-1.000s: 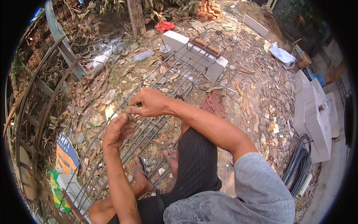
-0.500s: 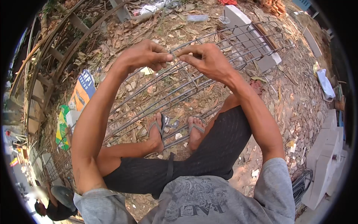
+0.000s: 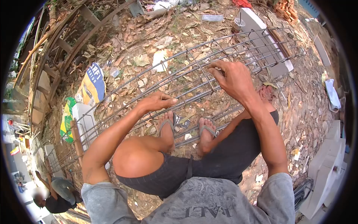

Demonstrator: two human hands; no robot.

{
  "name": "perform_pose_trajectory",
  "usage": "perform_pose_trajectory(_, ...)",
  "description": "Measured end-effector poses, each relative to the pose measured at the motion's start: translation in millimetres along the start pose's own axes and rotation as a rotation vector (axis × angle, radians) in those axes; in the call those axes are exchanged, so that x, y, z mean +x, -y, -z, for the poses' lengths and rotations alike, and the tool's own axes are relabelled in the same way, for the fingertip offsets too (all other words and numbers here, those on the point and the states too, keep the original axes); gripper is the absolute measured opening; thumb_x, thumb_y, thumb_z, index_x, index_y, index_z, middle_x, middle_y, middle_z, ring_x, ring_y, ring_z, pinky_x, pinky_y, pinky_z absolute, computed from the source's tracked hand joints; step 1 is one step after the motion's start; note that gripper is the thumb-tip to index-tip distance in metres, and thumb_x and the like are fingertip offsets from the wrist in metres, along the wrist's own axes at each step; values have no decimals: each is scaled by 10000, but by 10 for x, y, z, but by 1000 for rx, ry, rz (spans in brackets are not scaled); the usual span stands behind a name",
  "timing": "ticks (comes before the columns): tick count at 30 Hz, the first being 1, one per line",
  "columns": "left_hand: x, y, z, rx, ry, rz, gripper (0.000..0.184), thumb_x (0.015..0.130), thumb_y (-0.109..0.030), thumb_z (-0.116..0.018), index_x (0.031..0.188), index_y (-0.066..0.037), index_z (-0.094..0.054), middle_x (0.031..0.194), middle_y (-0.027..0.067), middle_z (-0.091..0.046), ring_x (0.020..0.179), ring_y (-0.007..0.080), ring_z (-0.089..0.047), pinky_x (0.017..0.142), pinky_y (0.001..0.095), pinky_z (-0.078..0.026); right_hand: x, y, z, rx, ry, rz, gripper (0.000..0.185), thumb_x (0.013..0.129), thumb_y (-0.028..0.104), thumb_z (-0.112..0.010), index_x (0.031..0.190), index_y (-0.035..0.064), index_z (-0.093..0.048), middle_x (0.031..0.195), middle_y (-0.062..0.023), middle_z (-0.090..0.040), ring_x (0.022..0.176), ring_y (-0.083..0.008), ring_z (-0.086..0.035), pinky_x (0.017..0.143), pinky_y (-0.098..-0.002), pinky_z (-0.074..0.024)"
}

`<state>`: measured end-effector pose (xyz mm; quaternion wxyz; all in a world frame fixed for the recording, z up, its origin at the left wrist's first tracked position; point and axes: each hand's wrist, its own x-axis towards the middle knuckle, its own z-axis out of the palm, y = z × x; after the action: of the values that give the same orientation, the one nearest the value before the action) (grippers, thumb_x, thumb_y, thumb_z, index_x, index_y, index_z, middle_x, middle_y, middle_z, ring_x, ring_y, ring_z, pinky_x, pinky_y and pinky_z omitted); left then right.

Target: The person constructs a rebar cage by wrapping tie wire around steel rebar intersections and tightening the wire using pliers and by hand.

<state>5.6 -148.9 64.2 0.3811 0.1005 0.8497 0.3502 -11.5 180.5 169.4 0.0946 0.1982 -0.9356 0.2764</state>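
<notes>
A long cage of steel rebar (image 3: 194,98) stretches across the ground in front of me, with thin square stirrups around its bars. My left hand (image 3: 158,102) is low over the near bars, thumb and fingers pinched together; anything between them is too small to make out. Farther right and higher, my right hand (image 3: 234,79) has thumb and forefinger drawn together beside a stirrup (image 3: 198,62). What those fingertips hold, if anything, cannot be made out. My sandalled feet are beneath the near side of the cage.
Pale blocks (image 3: 261,37) support the cage's right end, and another block (image 3: 85,117) is by its left. Printed sacks (image 3: 91,85) lie at the left. A plastic cup (image 3: 237,25) stands behind the cage. Stacked blocks (image 3: 324,168) are at right; another person (image 3: 57,194) crouches lower left.
My hands, close together before, are now apart. The left has come down toward the near bars, and the right has moved right and lower. My left knee is raised higher.
</notes>
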Motion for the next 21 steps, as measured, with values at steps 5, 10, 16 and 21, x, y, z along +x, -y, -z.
perform_pose_trajectory(5,460,-75,-336,-166,96,319,1143,795,-930,-525,1406,33,-612,1325,318,-639,1182,405,-663,934,526,-541,-135,-85,4,51,20,-93,201,939,256,-714,1062,124,-804,808,-173,-739,652,-326,-689,634,-419,-523)
perform_pose_trajectory(10,604,-71,-474,-428,129,370,1077,793,-819,-666,1496,-17,-515,1546,269,-468,1301,364,-599,964,506,-502,-194,-209,61,120,93,-232,208,934,278,-719,1071,150,-807,835,-193,-745,727,-369,-718,709,-443,-556)
perform_pose_trajectory(16,579,37,-445,-646,246,348,972,865,-657,-714,1555,-31,-435,1599,231,-427,1398,295,-542,1070,547,-438,-155,-258,35,167,41,-162,220,938,276,-712,1071,127,-805,829,-187,-744,706,-358,-716,689,-435,-548)
perform_pose_trajectory(21,655,236,-455,-656,268,320,941,890,-635,-697,1538,-2,-442,1583,208,-458,1380,297,-564,1063,502,-460,-160,-220,59,174,100,-200,224,939,263,-703,1074,118,-806,828,-200,-740,706,-362,-713,688,-435,-547)
